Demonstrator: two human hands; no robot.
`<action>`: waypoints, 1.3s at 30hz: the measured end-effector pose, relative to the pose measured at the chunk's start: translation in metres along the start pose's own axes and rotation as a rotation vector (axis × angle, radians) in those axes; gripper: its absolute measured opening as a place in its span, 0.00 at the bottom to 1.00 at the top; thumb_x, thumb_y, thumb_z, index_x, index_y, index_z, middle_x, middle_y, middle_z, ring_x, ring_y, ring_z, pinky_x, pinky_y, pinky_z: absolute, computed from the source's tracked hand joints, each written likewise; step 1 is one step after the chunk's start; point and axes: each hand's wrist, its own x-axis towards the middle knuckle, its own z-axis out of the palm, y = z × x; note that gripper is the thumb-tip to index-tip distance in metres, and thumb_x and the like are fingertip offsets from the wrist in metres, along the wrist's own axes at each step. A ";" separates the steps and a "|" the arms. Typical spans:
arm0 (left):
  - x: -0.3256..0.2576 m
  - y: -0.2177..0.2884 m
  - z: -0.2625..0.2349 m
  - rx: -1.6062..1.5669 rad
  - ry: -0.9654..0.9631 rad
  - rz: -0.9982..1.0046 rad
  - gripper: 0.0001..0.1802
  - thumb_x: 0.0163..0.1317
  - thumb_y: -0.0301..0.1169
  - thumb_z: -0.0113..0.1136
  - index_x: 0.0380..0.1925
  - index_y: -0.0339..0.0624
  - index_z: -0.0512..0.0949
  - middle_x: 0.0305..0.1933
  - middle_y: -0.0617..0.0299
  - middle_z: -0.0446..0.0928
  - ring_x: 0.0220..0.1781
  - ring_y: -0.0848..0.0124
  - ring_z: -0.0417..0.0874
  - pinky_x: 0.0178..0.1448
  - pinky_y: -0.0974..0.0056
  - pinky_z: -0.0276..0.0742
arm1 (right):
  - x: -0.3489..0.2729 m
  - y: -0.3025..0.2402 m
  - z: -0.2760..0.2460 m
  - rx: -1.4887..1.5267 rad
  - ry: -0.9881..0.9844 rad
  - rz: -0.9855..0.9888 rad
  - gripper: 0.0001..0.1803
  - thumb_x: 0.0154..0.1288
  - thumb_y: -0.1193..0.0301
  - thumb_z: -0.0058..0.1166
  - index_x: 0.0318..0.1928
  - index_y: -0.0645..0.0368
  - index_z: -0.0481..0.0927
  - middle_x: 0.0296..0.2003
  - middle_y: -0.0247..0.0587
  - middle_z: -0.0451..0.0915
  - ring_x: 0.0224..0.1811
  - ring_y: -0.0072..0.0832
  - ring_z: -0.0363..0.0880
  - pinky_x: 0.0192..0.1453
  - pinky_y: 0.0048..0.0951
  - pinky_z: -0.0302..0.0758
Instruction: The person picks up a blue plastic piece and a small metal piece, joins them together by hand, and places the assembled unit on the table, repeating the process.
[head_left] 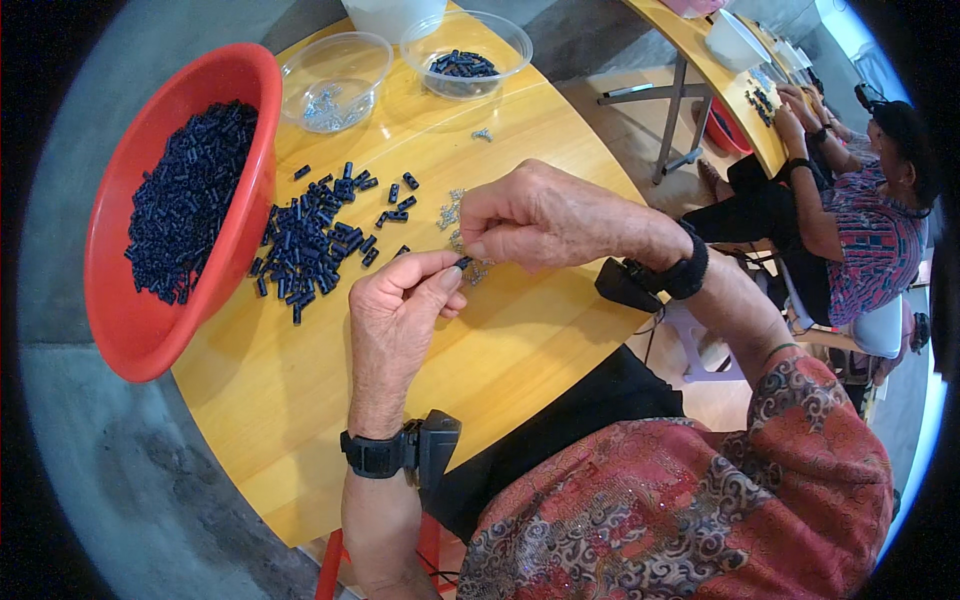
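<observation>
My left hand [392, 312] pinches a small black cylindrical piece [462, 263] between thumb and fingertips, just above the table. Right beside it, the fingers of my right hand [545, 215] are closed in a pinch near the end of that piece. What they hold, if anything, is hidden. Small silver metal parts, probably screws [449, 210], lie under and next to my right fingertips. To the left of my hands spreads a loose pile of the same black pieces [318, 235].
A red basin [268, 110] full of black pieces tilts at the left. Farther back stand a clear bowl [372, 58] with silver parts, another clear bowl [515, 45] with black pieces, and a white container [395, 15]. At right, a person [860, 215] works at another table [690, 40].
</observation>
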 end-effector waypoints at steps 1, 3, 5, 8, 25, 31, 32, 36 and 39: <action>0.000 0.000 0.000 0.000 -0.003 0.004 0.08 0.62 0.24 0.59 0.39 0.31 0.81 0.27 0.62 0.80 0.27 0.79 0.79 0.33 0.74 0.76 | 0.000 -0.003 -0.001 0.011 -0.020 0.072 0.09 0.58 0.70 0.56 0.32 0.64 0.79 0.23 0.48 0.80 0.25 0.40 0.80 0.31 0.36 0.74; 0.000 -0.002 -0.002 -0.002 -0.004 0.005 0.08 0.61 0.24 0.59 0.39 0.31 0.81 0.27 0.62 0.80 0.27 0.79 0.79 0.33 0.74 0.76 | 0.001 -0.005 -0.001 0.016 -0.023 0.078 0.09 0.58 0.70 0.56 0.32 0.64 0.79 0.23 0.48 0.80 0.25 0.40 0.80 0.31 0.36 0.74; 0.000 -0.002 -0.002 -0.005 -0.009 0.007 0.08 0.61 0.24 0.60 0.39 0.31 0.81 0.27 0.62 0.80 0.27 0.79 0.79 0.33 0.74 0.76 | 0.000 -0.005 -0.001 0.019 -0.023 0.088 0.09 0.58 0.69 0.56 0.32 0.64 0.79 0.23 0.48 0.80 0.25 0.40 0.80 0.31 0.36 0.74; 0.000 -0.002 -0.002 0.002 -0.017 0.003 0.08 0.61 0.24 0.60 0.39 0.32 0.81 0.27 0.62 0.80 0.27 0.79 0.79 0.33 0.74 0.76 | -0.001 -0.004 -0.001 0.003 -0.023 0.080 0.09 0.58 0.70 0.56 0.32 0.64 0.79 0.23 0.48 0.80 0.25 0.40 0.80 0.31 0.36 0.74; -0.001 -0.003 0.002 0.003 0.009 0.004 0.07 0.61 0.23 0.60 0.38 0.32 0.82 0.26 0.63 0.80 0.26 0.80 0.78 0.31 0.76 0.74 | 0.000 0.002 0.004 -0.133 0.023 -0.038 0.06 0.60 0.72 0.54 0.29 0.62 0.76 0.17 0.45 0.75 0.18 0.35 0.75 0.24 0.32 0.69; -0.001 -0.003 0.003 -0.019 0.046 -0.020 0.07 0.61 0.22 0.59 0.38 0.33 0.82 0.26 0.63 0.81 0.26 0.80 0.79 0.31 0.76 0.74 | 0.004 0.004 0.010 -0.179 0.050 -0.113 0.06 0.60 0.73 0.53 0.29 0.62 0.75 0.18 0.48 0.75 0.20 0.42 0.76 0.26 0.35 0.70; -0.001 -0.003 0.003 -0.019 0.046 -0.019 0.07 0.61 0.22 0.59 0.38 0.33 0.82 0.26 0.63 0.81 0.26 0.80 0.79 0.31 0.76 0.74 | 0.006 0.004 0.011 -0.180 0.051 -0.114 0.06 0.60 0.73 0.53 0.29 0.62 0.75 0.18 0.48 0.75 0.20 0.42 0.76 0.26 0.35 0.70; 0.000 0.001 0.005 -0.055 0.083 -0.078 0.08 0.61 0.23 0.60 0.39 0.34 0.82 0.27 0.62 0.81 0.25 0.80 0.79 0.30 0.76 0.74 | 0.010 0.002 0.016 -0.218 0.088 -0.134 0.06 0.60 0.73 0.53 0.30 0.63 0.75 0.20 0.50 0.76 0.22 0.44 0.77 0.27 0.35 0.71; 0.001 -0.002 0.003 -0.113 0.099 -0.086 0.09 0.61 0.24 0.60 0.40 0.33 0.82 0.27 0.62 0.81 0.26 0.79 0.79 0.31 0.75 0.74 | 0.011 0.007 0.020 -0.172 0.133 -0.100 0.06 0.61 0.72 0.53 0.32 0.64 0.76 0.20 0.48 0.77 0.22 0.39 0.78 0.28 0.34 0.72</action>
